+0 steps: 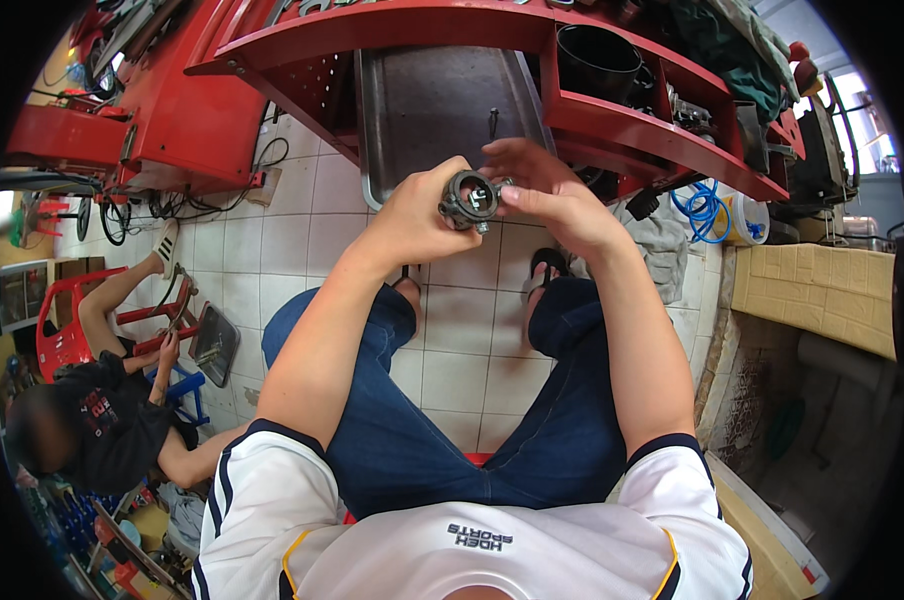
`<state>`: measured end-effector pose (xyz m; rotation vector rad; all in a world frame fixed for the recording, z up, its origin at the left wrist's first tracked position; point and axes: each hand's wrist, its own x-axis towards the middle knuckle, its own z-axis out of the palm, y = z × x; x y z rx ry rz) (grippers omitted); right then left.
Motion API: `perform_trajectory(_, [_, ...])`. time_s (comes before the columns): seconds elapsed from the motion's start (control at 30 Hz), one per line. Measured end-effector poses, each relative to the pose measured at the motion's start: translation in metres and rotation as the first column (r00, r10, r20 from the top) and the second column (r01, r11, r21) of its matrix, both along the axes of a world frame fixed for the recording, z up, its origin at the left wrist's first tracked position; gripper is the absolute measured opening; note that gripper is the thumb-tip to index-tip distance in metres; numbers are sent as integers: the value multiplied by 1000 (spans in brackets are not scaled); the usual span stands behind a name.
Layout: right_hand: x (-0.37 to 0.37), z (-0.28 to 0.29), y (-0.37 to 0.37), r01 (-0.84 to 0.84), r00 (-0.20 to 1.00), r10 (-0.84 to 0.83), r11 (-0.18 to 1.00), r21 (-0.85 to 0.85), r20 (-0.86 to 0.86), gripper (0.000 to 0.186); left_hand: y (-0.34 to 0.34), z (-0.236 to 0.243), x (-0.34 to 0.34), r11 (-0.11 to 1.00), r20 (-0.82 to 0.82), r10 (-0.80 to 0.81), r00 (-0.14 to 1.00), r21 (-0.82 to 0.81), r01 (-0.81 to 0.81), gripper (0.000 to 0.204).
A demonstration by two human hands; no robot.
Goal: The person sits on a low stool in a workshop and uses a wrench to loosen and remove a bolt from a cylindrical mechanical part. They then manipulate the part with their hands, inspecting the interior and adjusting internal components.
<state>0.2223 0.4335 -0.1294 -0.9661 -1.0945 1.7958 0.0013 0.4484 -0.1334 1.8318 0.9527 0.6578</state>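
A dark, hollow cylindrical metal part (461, 212) with small silver fittings is held up in front of me, its round opening facing upward. My left hand (424, 213) grips it from the left, with the fingers partly hidden behind it. On the right side of the part, my right hand (557, 200) has its thumb touching the part, while its other fingers are apart and loosely bent. Beyond both hands lies a dark metal tray (417, 95) with a small dark bolt-like piece (493, 123) on it.
Red metal racks (612, 130) surround the tray. Cardboard (812, 285), a blue hose coil (697, 210) and a bucket (747, 222) sit at right. At left, another person (102, 420) sits low, holding something, near red frames (67, 315) and a small tray (215, 340).
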Motion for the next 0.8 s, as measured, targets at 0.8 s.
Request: perform_trajectory(0.8, [1,-10,3,-27,999,24,995,95,40,37,-2,7,2,999,4,3,1000,-45,-3,32])
